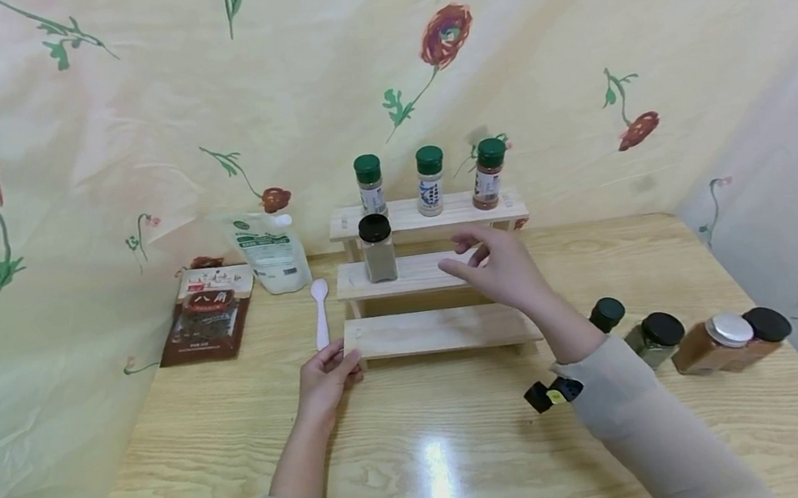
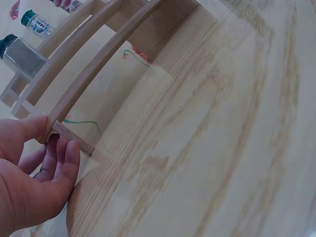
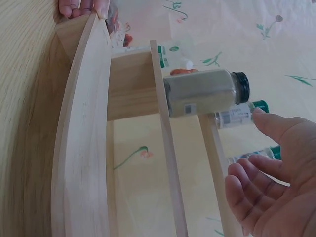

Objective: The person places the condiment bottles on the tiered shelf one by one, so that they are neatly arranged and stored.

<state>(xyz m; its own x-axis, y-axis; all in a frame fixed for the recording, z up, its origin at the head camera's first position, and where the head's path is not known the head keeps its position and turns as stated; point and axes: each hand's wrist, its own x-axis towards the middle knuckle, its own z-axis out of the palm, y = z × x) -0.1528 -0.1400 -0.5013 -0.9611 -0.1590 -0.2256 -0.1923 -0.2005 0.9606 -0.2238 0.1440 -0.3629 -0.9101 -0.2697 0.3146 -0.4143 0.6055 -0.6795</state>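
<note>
A three-step wooden rack [image 1: 440,330] stands on the table. My left hand [image 1: 327,380] pinches the left end of its lowest step, thumb on top and fingers curled beneath, as the left wrist view shows. Over the right part of the middle step hovers my right hand [image 1: 498,268], fingers loosely bent and holding nothing. A glass jar with a black lid [image 1: 380,258] sits upright at the left of that step; in the right wrist view the jar [image 3: 201,93] is apart from my fingers. Three green-capped spice bottles [image 1: 430,193] line the top step.
Right of the rack, several jars stand, among them a dark-lidded one [image 1: 656,337] and a silver-lidded one [image 1: 715,346]. On the left are a brown packet [image 1: 209,314], a white spouted pouch [image 1: 272,251] and a white spoon [image 1: 320,314]. A flowered cloth [image 1: 314,66] hangs behind.
</note>
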